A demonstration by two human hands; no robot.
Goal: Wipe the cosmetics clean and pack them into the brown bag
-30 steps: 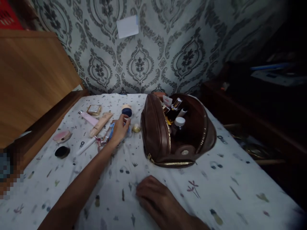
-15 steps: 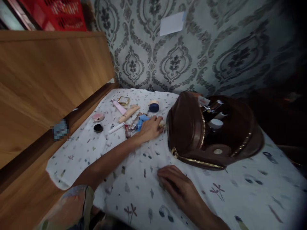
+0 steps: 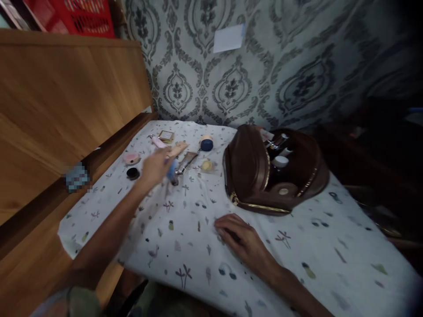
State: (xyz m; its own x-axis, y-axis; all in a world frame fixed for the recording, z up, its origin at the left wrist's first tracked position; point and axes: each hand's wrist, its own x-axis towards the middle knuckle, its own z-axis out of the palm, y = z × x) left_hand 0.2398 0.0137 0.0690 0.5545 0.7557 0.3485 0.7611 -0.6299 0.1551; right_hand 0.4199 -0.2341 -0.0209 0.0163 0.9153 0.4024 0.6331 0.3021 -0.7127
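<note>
My left hand (image 3: 154, 168) is over the cosmetics at the left, its fingers smeared by motion. A crumpled blue item (image 3: 171, 171) is right at its fingers; whether they grip it cannot be told. Beside the hand lie a beige tube (image 3: 177, 149), a pink tube (image 3: 157, 141) and a brownish tube with a silver cap (image 3: 187, 162). A round yellow item (image 3: 206, 165) in a clear case is further right. My right hand (image 3: 243, 240) rests on the cloth, fingers loosely bent with a gap at the thumb, holding nothing visible. Behind it sits an unzipped brown bag (image 3: 246, 169).
A patterned white cloth (image 3: 185, 246) covers the table. Around the tubes stand a black jar (image 3: 132, 173), a pink compact (image 3: 131, 158), a dark-blue-lidded jar (image 3: 206, 144) and a gold-framed palette (image 3: 166, 136). A white-lidded jar (image 3: 280, 162) is inside the bag. A wooden panel (image 3: 72, 92) borders the left.
My left hand has moved left from the yellow item to the tubes. The blue item has shifted left too. My right hand stays on the cloth. The view has shifted slightly.
</note>
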